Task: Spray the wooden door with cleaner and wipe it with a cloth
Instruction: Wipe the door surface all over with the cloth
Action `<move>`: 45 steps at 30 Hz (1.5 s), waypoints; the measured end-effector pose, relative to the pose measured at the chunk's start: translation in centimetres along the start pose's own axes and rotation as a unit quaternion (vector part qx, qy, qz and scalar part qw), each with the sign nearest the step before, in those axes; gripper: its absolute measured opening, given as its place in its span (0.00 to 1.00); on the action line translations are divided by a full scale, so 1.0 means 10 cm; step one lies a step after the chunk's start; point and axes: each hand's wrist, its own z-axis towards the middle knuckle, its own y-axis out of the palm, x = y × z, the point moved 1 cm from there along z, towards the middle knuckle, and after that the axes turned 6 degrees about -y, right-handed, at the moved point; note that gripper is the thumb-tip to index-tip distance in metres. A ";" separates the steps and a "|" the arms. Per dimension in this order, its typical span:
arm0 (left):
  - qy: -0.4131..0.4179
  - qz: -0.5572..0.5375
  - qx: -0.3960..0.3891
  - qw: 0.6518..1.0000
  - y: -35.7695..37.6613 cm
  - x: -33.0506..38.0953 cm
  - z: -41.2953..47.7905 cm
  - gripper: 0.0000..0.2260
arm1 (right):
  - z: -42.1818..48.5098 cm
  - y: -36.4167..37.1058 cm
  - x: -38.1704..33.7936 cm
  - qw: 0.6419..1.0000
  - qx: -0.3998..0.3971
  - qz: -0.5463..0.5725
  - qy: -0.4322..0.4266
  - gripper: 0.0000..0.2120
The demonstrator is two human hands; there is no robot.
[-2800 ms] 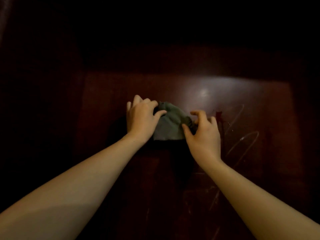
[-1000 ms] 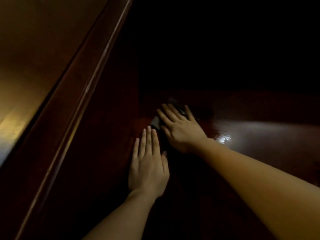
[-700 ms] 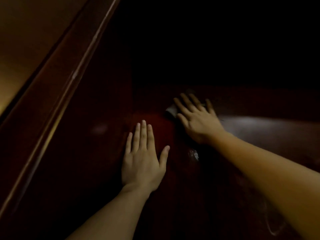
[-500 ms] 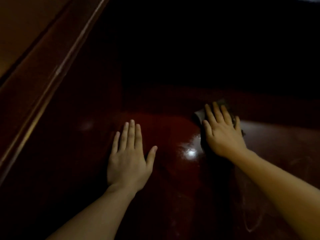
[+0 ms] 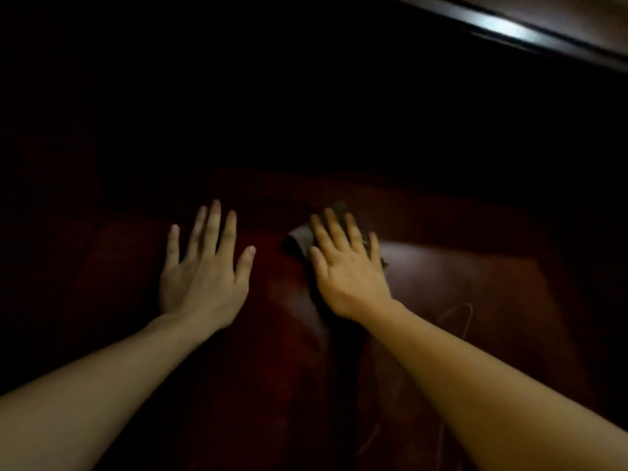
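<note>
In the head view, the right hand [image 5: 346, 266] lies flat on the dark cloth [image 5: 300, 240], pressing it against the wooden door [image 5: 458, 277]; this grip is not clenched. Just beside it, the left hand [image 5: 204, 270] rests flat on the door, fingers spread and holding nothing.

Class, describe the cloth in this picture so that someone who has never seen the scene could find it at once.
Start with the dark reddish wooden door that fills the view, with two flat hands on it. Go to the right hand, beside the glossy highlight. The cloth is the dull grey-green wad under its spread fingers, showing mostly at the thumb side; the left hand covers only bare wood.
</note>
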 end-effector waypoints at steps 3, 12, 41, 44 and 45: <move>-0.004 0.034 0.004 0.999 0.04 0.05 0.00 0.37 | -0.15 -0.09 0.65 0.992 0.006 -0.005 0.128 0.28; -0.002 0.056 0.010 0.998 0.04 0.05 0.01 0.33 | 0.05 -0.08 0.41 0.989 0.018 -0.008 0.148 0.29; 0.055 0.028 -0.013 0.998 0.24 1.67 0.35 0.32 | -0.02 -0.44 2.26 0.995 0.000 -0.025 0.096 0.29; 0.029 -0.017 0.019 0.999 0.21 1.93 0.36 0.26 | 0.05 -0.42 2.01 0.998 -0.012 -0.013 -0.059 0.27; 0.040 -0.025 0.025 0.999 0.23 2.06 0.37 0.25 | 0.04 -0.42 2.03 0.997 -0.008 -0.012 -0.075 0.27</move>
